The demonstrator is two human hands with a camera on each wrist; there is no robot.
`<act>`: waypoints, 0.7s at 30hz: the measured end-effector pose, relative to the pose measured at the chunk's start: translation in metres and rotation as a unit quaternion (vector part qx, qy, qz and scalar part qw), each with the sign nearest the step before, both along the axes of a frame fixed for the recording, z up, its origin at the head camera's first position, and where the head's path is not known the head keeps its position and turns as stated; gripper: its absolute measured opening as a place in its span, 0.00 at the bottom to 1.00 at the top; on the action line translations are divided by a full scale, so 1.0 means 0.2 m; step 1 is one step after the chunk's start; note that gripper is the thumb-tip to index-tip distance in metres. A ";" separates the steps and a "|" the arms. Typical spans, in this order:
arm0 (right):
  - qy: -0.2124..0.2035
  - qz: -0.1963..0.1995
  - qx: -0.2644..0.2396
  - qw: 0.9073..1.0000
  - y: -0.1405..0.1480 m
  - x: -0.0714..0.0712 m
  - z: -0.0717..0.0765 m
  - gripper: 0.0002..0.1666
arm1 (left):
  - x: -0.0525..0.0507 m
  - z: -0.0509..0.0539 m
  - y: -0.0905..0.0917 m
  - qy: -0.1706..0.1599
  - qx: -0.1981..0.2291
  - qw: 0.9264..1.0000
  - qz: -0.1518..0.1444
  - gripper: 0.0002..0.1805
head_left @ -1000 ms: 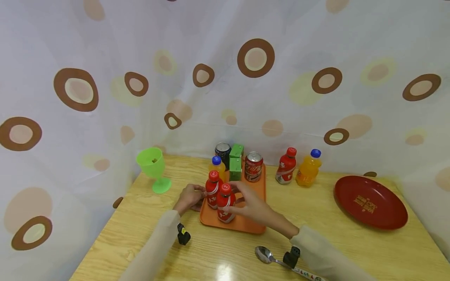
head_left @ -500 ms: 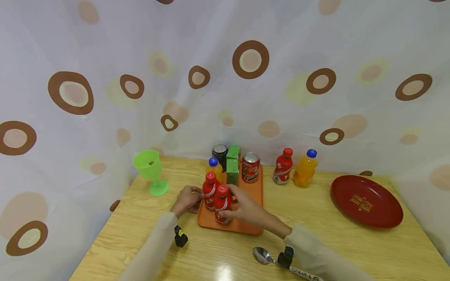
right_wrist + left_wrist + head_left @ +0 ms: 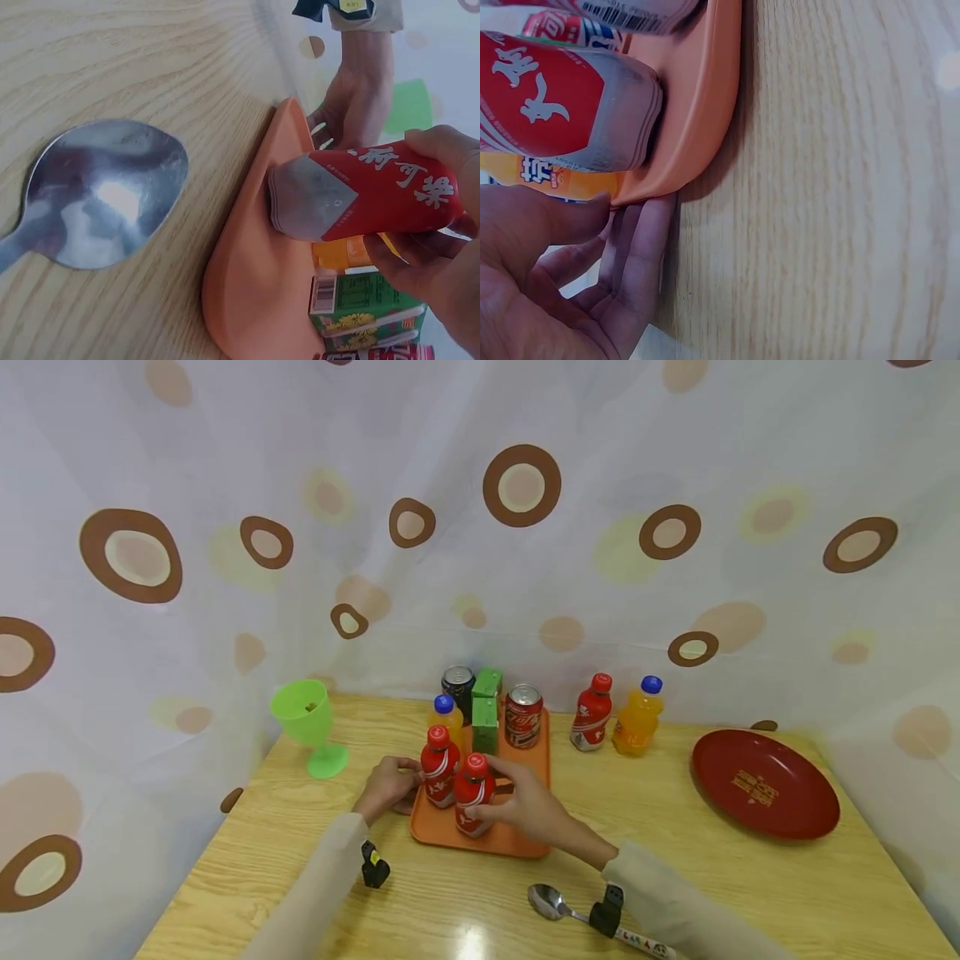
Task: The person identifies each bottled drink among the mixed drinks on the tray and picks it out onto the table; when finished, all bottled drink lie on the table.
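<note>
On the left side of the orange tray, my left hand holds the rim; the left wrist view shows the thumb and fingers of my left hand at the tray edge. My right hand grips the front red bottle, upright near the tray's front. In the right wrist view, the thumb and fingers of my right hand lie around the upper part of that bottle. A second red bottle stands close behind it to the left.
The tray also bears an orange drink bottle, green cartons and a red can. A dark can is at its back. Around it are a green goblet, two bottles, a red plate and a spoon.
The front red bottle, in my right hand, has shifted slightly right on the tray, widening the gap to the other red bottle. My left hand stays at the rim. The head view has turned slightly right.
</note>
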State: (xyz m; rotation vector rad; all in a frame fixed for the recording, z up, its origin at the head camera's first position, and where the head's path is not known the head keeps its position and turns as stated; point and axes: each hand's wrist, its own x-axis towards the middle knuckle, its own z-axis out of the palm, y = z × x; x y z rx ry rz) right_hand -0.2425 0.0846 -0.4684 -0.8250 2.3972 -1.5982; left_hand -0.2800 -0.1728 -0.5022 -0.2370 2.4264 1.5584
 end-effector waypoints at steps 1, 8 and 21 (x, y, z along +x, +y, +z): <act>-0.006 -0.007 -0.001 1.000 0.01 0.00 0.00 0.45 | 0.00 0.00 0.00 0.001 -0.003 1.000 0.003 0.17; -0.006 -0.046 -0.021 0.999 0.08 -0.01 0.03 0.44 | -0.01 -0.01 0.01 -0.004 -0.008 1.000 0.008 0.17; 0.006 -0.111 -0.021 0.994 0.27 -0.02 0.06 0.40 | -0.01 -0.02 0.00 -0.003 0.000 1.000 0.006 0.16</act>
